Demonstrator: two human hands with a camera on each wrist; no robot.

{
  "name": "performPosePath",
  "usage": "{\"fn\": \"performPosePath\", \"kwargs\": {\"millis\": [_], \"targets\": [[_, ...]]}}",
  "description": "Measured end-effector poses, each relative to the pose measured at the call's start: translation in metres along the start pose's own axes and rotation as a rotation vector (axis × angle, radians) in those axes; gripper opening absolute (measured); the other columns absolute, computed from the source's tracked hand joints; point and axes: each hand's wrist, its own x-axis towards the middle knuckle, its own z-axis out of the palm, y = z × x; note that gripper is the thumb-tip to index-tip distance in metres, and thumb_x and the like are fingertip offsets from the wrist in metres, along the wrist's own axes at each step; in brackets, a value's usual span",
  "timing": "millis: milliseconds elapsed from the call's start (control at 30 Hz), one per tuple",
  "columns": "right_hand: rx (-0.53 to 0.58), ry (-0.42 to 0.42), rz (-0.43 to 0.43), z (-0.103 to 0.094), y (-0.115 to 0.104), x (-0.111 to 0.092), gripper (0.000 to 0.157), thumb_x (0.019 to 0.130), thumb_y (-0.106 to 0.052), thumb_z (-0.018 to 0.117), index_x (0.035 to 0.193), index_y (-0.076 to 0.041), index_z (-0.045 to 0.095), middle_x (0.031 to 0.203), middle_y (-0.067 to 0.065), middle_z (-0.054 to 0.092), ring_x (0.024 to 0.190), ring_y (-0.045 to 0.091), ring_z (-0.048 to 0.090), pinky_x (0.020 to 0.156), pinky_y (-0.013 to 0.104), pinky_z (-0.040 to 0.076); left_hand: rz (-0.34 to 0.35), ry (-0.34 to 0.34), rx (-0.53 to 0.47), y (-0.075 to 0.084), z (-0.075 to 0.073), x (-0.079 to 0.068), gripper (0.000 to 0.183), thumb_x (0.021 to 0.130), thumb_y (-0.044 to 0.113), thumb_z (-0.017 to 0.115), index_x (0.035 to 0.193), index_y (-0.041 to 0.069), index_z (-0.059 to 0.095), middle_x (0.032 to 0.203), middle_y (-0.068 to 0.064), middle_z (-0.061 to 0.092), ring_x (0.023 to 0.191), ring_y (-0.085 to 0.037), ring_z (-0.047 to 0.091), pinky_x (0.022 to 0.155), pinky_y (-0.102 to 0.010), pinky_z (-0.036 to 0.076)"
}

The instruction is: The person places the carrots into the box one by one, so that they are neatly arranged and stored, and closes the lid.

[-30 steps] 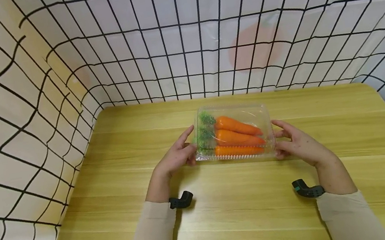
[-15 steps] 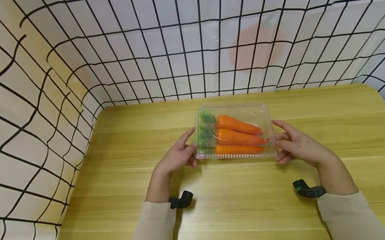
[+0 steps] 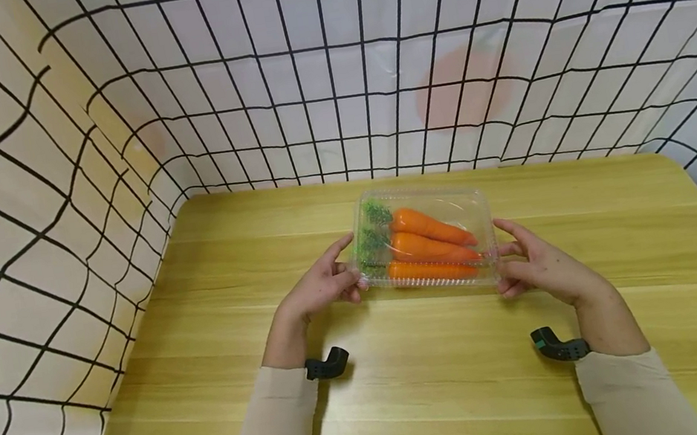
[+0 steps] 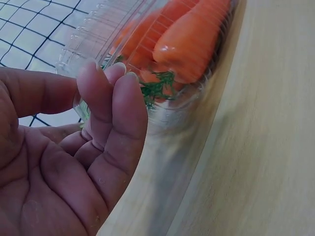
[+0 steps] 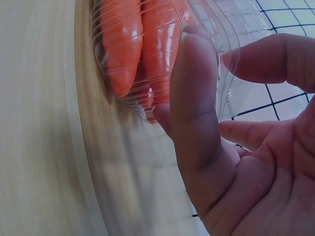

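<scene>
A clear plastic clamshell container (image 3: 451, 204) with a ribbed rim lies in the middle of the head view, its lid down. Inside are three orange carrots (image 3: 434, 244), their green tops (image 3: 371, 245) toward the left. At the container's left end, my left hand (image 3: 315, 289) pinches the near corner, with the index finger stretched along the side. My right hand (image 3: 545, 265) grips the opposite end by its rim. In the right wrist view the thumb and fingers (image 5: 194, 93) sit on either side of that rim. Some fingertips are hidden behind the plastic.
The container is over a wood-grain table (image 3: 416, 395). White cloth with a black grid (image 3: 299, 67) walls off the back and both sides. A black wrist mount (image 3: 328, 363) is on the left wrist, and a similar mount (image 3: 558, 344) on the right.
The left hand's thumb and fingers have moved in onto the container's near left corner. On the right, the lower fingers have shifted slightly, and the container has moved very little.
</scene>
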Motion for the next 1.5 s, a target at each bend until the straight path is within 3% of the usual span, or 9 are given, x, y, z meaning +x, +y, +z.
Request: {"fn": "performPosePath", "kwargs": {"millis": [300,767,900,1133,1500], "targets": [[0.015,-0.021,-0.020,-0.001,0.001,-0.001,0.093,0.100,-0.008,0.061,0.165,-0.018,-0.006,0.149,0.037,0.033,0.083,0.021,0.073,0.075,0.038,0.064,0.022,-0.022,-0.040,-0.003,-0.004,0.000,0.076,0.103,0.001,0.048,0.166,0.020,0.010,0.086,-0.006,0.063,0.070,-0.013,0.066,0.085,-0.037,0.062],[0.040,-0.040,-0.032,-0.003,0.004,0.002,0.099,0.098,-0.009,0.067,0.165,-0.022,-0.005,0.150,0.036,0.032,0.085,0.021,0.073,0.078,0.039,0.064,0.002,-0.003,-0.063,-0.002,-0.003,0.003,0.081,0.099,-0.006,0.050,0.165,0.021,0.011,0.084,-0.006,0.060,0.069,-0.013,0.067,0.081,-0.034,0.062],[0.059,-0.046,-0.031,-0.004,0.006,0.003,0.099,0.097,-0.007,0.066,0.165,-0.021,-0.005,0.137,0.032,0.043,0.084,0.020,0.073,0.078,0.040,0.064,0.004,-0.005,-0.057,-0.002,-0.003,0.003,0.082,0.098,-0.007,0.049,0.165,0.020,0.010,0.083,-0.006,0.060,0.069,-0.014,0.067,0.080,-0.034,0.062],[0.134,-0.101,-0.064,-0.008,0.011,0.005,0.099,0.097,0.000,0.063,0.164,-0.016,-0.009,0.101,0.009,0.067,0.083,0.018,0.074,0.078,0.039,0.064,0.003,0.002,-0.061,-0.002,-0.003,0.003,0.081,0.099,-0.006,0.051,0.165,0.020,0.012,0.082,-0.007,0.061,0.067,-0.013,0.067,0.079,-0.033,0.062],[0.225,-0.163,-0.100,-0.009,0.016,0.006,0.099,0.099,0.003,0.059,0.163,-0.016,-0.013,0.099,0.008,0.074,0.085,0.019,0.077,0.080,0.038,0.063,-0.024,0.020,-0.078,-0.002,-0.001,0.003,0.082,0.097,-0.006,0.051,0.165,0.021,0.013,0.087,-0.010,0.061,0.067,-0.013,0.066,0.076,-0.031,0.062]]}}
